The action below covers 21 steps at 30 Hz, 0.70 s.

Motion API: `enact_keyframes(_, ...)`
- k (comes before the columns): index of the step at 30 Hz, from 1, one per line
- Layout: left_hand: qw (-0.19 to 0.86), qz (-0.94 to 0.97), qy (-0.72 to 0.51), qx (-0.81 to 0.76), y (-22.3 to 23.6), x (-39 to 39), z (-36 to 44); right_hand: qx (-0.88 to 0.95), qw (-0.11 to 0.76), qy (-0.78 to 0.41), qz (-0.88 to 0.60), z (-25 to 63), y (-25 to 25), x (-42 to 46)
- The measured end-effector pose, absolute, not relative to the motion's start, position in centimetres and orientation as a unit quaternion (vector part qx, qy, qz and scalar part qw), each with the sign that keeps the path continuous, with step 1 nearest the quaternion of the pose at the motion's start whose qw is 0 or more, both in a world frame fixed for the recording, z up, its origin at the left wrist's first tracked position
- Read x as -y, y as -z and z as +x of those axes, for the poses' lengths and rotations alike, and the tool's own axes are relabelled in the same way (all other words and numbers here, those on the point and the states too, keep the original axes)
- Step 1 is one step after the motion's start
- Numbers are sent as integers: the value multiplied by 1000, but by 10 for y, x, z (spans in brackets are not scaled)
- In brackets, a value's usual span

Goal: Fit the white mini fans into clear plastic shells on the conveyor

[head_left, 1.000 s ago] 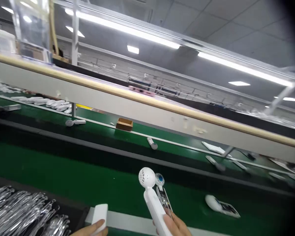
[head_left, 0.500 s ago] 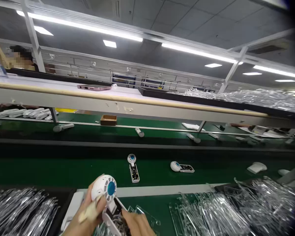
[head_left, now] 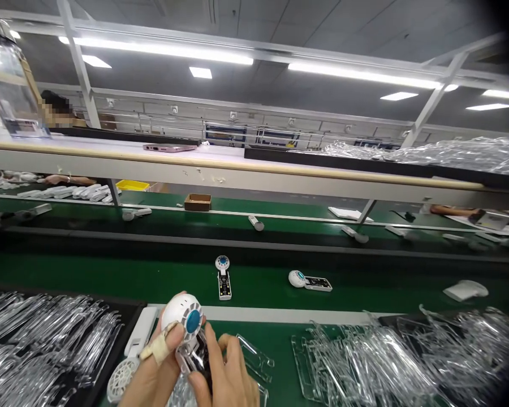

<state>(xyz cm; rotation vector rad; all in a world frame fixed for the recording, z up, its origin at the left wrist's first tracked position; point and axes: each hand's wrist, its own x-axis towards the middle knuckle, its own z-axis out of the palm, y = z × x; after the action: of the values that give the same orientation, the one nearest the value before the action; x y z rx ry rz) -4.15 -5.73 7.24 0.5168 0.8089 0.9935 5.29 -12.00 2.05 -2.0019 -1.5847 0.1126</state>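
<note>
My left hand (head_left: 163, 353), its thumb wrapped in pale tape, grips a white handheld fan (head_left: 180, 314) with a blue hub by its round head. Over the fan's dark handle lies my right hand (head_left: 229, 367), thumb and fingers closed around its lower part, which they largely hide. Something clear and shiny shows at the handle between the hands. Just right of my right hand lies a clear plastic frame (head_left: 255, 357). A white fan part with a grille (head_left: 123, 377) rests left of my left wrist.
Two fans with bare circuit boards, one upright in view (head_left: 224, 282) and one sideways (head_left: 317, 283), lie on the green belt (head_left: 110, 274). Heaps of clear plastic frames flank me, left (head_left: 59, 339) and right (head_left: 365, 362). A shelf (head_left: 280, 169) spans above.
The view has shifted a little. My right hand has moved up along the fan's handle and now covers more of it. The grille part at the left has come into view.
</note>
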Motion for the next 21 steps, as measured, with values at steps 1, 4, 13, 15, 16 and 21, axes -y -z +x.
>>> enact_keyframes(1, 767, 241, -462, -374, -72, 59, -41, 592, 293, -44, -750, 50, -19, 119)
enact_keyframes(4, 774, 232, -460, -368, -68, 60, -42, 594, 291, -42, -749, 44, -13, 118)
enact_keyframes(13, 802, 202, -452, -336, -55, 54, -47, 557, 315, -155, -752, 48, 13, 125)
enact_keyframes(15, 802, 216, -455, -320, -51, 57, -44, 566, 309, -148, -750, 53, 11, 125)
enact_keyframes(16, 801, 228, -455, -315, -48, 58, -43, 575, 305, -133, -747, 56, 9, 125)
enact_keyframes(21, 780, 280, -371, -419, -34, 63, -44, 613, 300, -70, -727, 59, 4, 120)
